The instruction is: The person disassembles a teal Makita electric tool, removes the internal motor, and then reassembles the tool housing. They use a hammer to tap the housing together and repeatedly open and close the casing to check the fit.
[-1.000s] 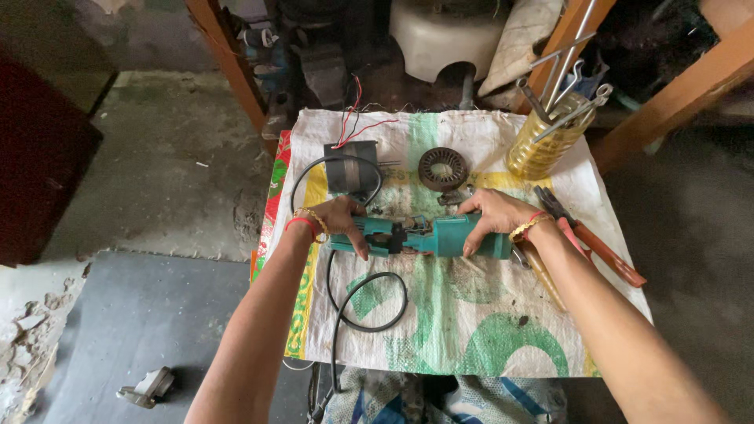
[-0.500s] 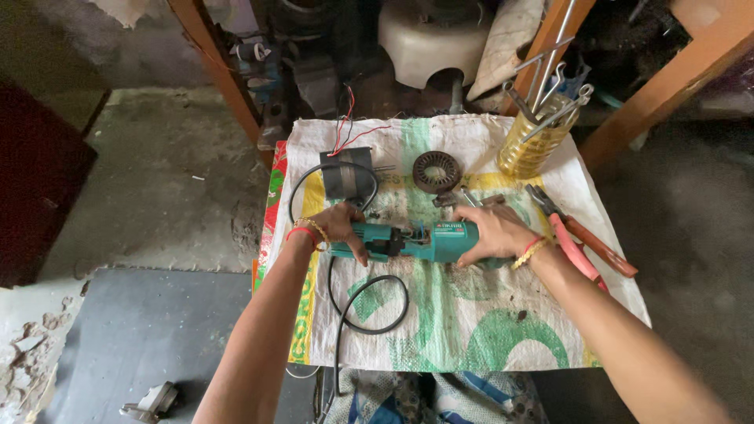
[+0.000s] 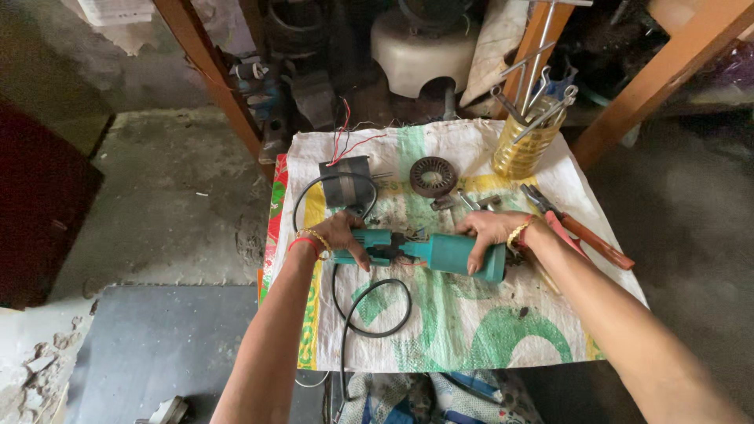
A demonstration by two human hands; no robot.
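While both forearms reach in from the near edge of the woven sack (image 3: pixel 471 345), the left hand (image 3: pixel 339 234) grips the handle end of the teal power tool body (image 3: pixel 424 251) and the right hand (image 3: pixel 488 229) clasps its wider barrel end, mid-sack. Judging by the exposed middle, the housing halves are being separated or mated; steady opposing grips matter. Farther back lie the black cord (image 3: pixel 369 310), a round stator ring (image 3: pixel 433 176) and red-handled pliers (image 3: pixel 581 229).
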